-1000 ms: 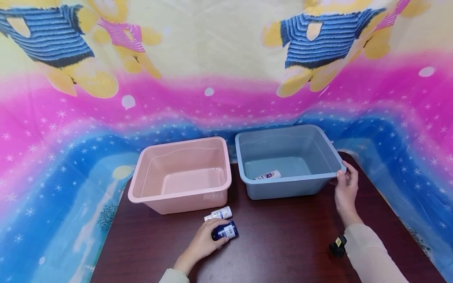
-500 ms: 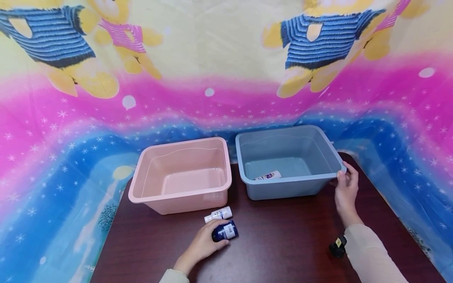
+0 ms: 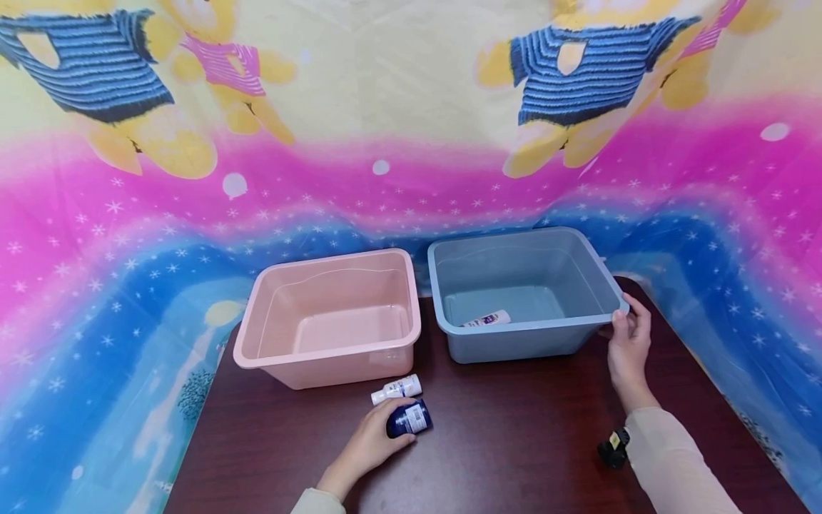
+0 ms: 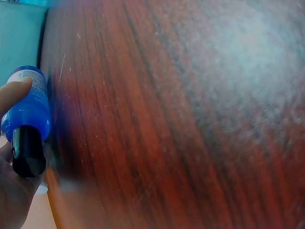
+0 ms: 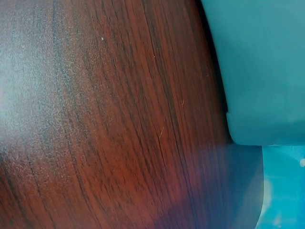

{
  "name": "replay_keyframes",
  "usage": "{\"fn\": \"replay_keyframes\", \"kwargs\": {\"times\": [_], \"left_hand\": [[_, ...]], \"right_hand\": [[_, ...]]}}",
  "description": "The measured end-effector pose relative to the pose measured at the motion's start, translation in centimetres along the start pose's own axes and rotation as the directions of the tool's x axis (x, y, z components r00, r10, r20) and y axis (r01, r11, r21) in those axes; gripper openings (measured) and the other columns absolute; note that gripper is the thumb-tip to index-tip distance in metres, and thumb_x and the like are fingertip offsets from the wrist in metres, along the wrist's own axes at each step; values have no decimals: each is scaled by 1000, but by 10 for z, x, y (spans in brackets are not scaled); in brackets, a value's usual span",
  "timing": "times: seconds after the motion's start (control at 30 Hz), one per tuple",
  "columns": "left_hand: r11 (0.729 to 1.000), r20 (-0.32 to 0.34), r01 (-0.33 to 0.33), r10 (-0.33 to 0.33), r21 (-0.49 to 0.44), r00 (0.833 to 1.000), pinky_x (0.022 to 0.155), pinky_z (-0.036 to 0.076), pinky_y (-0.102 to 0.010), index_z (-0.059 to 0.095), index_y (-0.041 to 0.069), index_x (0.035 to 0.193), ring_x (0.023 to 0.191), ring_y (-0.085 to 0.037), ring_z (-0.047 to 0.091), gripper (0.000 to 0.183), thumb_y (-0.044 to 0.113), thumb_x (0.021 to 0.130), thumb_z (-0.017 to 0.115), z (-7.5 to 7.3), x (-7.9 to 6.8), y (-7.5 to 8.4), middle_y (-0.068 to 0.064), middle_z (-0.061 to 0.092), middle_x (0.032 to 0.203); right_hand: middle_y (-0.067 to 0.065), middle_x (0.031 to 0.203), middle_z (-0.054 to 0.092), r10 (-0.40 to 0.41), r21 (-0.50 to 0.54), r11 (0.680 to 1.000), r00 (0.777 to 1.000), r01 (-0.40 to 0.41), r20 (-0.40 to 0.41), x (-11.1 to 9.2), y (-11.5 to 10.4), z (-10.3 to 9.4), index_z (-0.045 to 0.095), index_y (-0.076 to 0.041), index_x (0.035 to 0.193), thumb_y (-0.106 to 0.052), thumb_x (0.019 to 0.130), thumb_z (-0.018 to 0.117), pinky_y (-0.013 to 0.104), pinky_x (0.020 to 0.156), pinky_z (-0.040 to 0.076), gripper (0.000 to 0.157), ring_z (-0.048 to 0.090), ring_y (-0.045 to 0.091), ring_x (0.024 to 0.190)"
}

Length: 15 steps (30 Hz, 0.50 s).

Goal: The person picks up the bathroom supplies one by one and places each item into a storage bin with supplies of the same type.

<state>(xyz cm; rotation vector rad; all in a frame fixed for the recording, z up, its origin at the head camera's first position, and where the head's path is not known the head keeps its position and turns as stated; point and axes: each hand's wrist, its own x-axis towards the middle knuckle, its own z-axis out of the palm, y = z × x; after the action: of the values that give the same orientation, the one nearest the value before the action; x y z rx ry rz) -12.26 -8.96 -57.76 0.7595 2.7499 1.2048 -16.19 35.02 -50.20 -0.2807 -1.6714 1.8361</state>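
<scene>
From my end, I see the blue bottle [image 3: 409,419] in the left hand [image 3: 375,434], near the middle of the desk [image 3: 514,435], between its left and right edges. The thumb and fingers are curled round it. The head view gives me its label and base end, while the hand covers the other end; my left wrist view supplies that part, a black cap [image 4: 28,151], with the thumb pressed over the label. I can't tell whether the bottle touches the wood.

Just past it, towards the far edge, a white bottle [image 3: 397,389] lies on its side, close to the near wall of the pink bin [image 3: 347,368], which stands towards the far left corner.

The grey-blue bin [image 3: 514,345] stands towards the far right corner, with a small white container [image 3: 489,318] lying inside, visible to me only from the head. The right hand [image 3: 631,353] pinches its near right rim corner between thumb and fingers. The head view alone shows that grip; the right wrist view has wood grain and the bin's outer wall. A black device [image 3: 613,447] sits at the right wrist. Behind the far edge rises a bear-print backdrop [image 3: 411,178].
</scene>
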Motion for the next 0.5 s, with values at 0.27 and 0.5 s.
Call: {"fn": "replay_keyframes", "kwargs": {"times": [0.27, 0.5], "left_hand": [[1000, -25, -9, 9, -19, 1000, 89, 44, -37, 57, 26, 122, 105, -12, 55, 56, 20, 71, 80, 2, 0, 0, 8, 58, 117], [999, -61, -33, 32, -24, 998, 87, 45, -36, 58, 26, 120, 103, -12, 56, 56, 19, 70, 81, 5, 0, -4, 7, 60, 116]], "right_hand": [[9, 123, 48, 14, -3, 1000, 1000, -14, 0, 0, -1, 0, 40, -12, 137, -14, 96, 49, 16, 68, 45, 42, 49, 12, 98], [8, 123, 48, 27, -22, 999, 1000, -27, -8, 0, -1, 0, 40, -13, 137, -15, 96, 50, 15, 69, 45, 42, 49, 11, 99]]}}
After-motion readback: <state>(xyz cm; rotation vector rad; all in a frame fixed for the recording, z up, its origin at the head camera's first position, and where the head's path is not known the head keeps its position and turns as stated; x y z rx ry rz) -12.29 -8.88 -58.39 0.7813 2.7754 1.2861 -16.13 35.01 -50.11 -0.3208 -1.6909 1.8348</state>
